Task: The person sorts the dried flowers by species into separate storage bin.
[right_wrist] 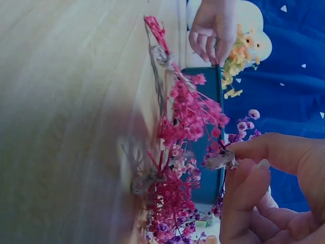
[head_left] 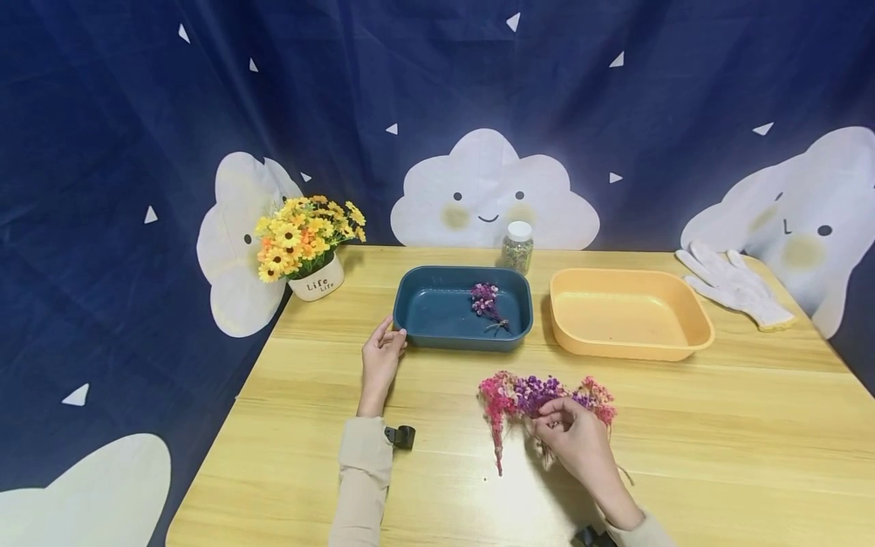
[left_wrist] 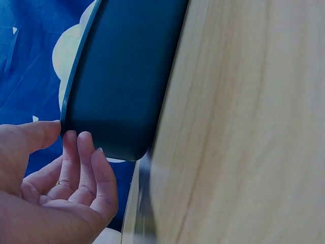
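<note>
My left hand (head_left: 381, 361) holds the front left corner of a dark blue plastic tray (head_left: 459, 343); in the left wrist view, the thumb meets the tray's rim and the fingertips touch its outer wall. A small purple dried flower bunch (head_left: 484, 300) with tied stems lies inside the tray, towards the right. My right hand (head_left: 579, 442) pinches a purple dried flower bunch (head_left: 535, 393) by its twine-wrapped stems (right_wrist: 221, 160), between thumb and index finger. Below and around that hand are a pink dried flower bunch (head_left: 496, 410) and more pink and purple bunches (head_left: 596, 395) on the table.
A yellow tray (head_left: 632, 351) stands right of the blue one. White gloves (head_left: 738, 285) lie at the back right. Behind the blue tray stands a white-lidded jar (head_left: 517, 249). Yellow artificial flowers in a white pot (head_left: 317, 281) stand at the back left of the wooden table (head_left: 301, 441).
</note>
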`<state>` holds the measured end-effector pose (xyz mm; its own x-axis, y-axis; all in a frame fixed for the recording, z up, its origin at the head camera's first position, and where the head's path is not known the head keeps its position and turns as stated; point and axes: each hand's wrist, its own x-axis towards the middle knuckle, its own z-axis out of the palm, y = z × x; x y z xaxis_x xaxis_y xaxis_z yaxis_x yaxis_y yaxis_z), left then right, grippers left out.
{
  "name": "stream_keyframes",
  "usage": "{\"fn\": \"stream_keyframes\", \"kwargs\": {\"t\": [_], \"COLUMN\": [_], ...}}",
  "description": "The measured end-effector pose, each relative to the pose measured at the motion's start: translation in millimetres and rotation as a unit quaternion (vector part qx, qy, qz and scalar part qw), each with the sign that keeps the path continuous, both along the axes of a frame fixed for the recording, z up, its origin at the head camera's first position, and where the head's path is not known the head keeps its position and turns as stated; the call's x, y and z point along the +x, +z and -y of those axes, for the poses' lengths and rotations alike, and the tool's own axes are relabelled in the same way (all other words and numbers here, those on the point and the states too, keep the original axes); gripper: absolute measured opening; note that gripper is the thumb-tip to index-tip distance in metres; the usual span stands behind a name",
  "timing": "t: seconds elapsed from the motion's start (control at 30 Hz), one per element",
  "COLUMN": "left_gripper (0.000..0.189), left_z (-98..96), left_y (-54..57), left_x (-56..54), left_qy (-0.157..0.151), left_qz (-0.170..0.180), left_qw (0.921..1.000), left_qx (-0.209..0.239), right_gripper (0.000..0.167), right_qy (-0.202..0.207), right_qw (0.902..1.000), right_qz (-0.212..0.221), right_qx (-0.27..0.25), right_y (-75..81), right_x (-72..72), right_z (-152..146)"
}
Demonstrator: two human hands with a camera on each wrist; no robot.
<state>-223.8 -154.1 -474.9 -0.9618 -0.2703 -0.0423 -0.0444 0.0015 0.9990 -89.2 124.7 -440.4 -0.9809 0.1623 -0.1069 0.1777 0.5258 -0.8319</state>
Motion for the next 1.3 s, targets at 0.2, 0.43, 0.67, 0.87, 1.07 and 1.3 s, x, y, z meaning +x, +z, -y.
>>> {"fn": "stream_keyframes", "kwargs": {"t": [0.2, 0.43, 0.67, 0.87, 1.07, 1.3], "left_gripper": [0.05, 0.049, 0.048, 0.05, 0.05, 0.048], "left_z": [0.2, 0.5, 1.7, 2.3, 1.5, 1.6], "left_y": [2.6, -1.1, -1.3, 2.0, 0.8, -2.0], "left_x": [0.4, 1.5, 0.3, -0.4, 0.7, 0.1], "left_qy": [-0.002, -0.002, 0.0, -0.004, -0.005, -0.003], "left_qz": [0.002, -0.048, -0.031, 0.001, 0.007, 0.001], "left_qw": [1.0, 0.9988, 0.9995, 1.0, 0.9999, 1.0], "left_qx": [-0.001, 0.005, 0.001, 0.004, 0.009, -0.005], "right_gripper": [0.02, 0.018, 0.018, 0.017, 0.015, 0.016], "right_qy": [0.001, 0.002, 0.01, 0.005, 0.003, 0.018], "right_qw": [0.9998, 0.9992, 0.9987, 0.9986, 0.9986, 0.997], "right_qz": [-0.001, -0.023, -0.039, -0.048, -0.042, -0.045], "right_qx": [-0.02, -0.034, -0.032, -0.019, -0.03, -0.061], "right_y": [4.2, 8.8, 14.3, 16.8, 18.0, 19.2], "right_x": [0.6, 0.7, -1.5, -12.4, -31.1, -65.1], "right_z": [1, -1, -3, -2, 1, 7]}}
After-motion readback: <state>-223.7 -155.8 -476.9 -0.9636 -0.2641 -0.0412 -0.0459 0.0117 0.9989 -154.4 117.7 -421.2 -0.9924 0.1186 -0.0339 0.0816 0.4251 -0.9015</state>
